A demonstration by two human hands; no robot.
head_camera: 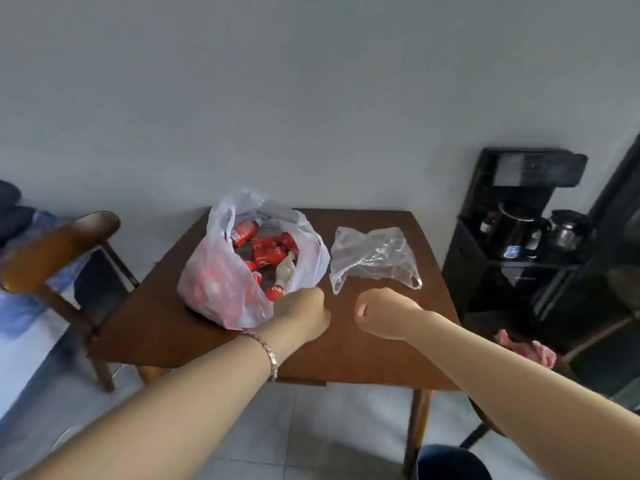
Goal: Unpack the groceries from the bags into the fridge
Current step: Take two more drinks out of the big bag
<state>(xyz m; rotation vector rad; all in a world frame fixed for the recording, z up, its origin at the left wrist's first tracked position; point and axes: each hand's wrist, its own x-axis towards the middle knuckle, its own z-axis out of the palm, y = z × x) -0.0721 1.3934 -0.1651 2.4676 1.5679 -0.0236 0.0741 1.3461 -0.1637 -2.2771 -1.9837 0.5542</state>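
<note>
Forearms [173, 403] reach in from the bottom edge, a bracelet [268, 355] on the left wrist. Left grip [304, 308] is curled at the near rim of the white bag [221, 289] and touches the plastic; only its back shows, so I cannot tell whether it pinches the rim. Right grip [377, 313] is clenched on nothing over the table [346, 355], just beside the left and short of the limp clear bag [374, 258]. Red-labelled bottles [266, 251] lie heaped inside the white bag, just beyond the left knuckles. My worry: a one-sided tug on that thin bag could tip it and roll bottles toward the table's left edge, and lifting it whole might tear the plastic. No fridge is in view
</note>
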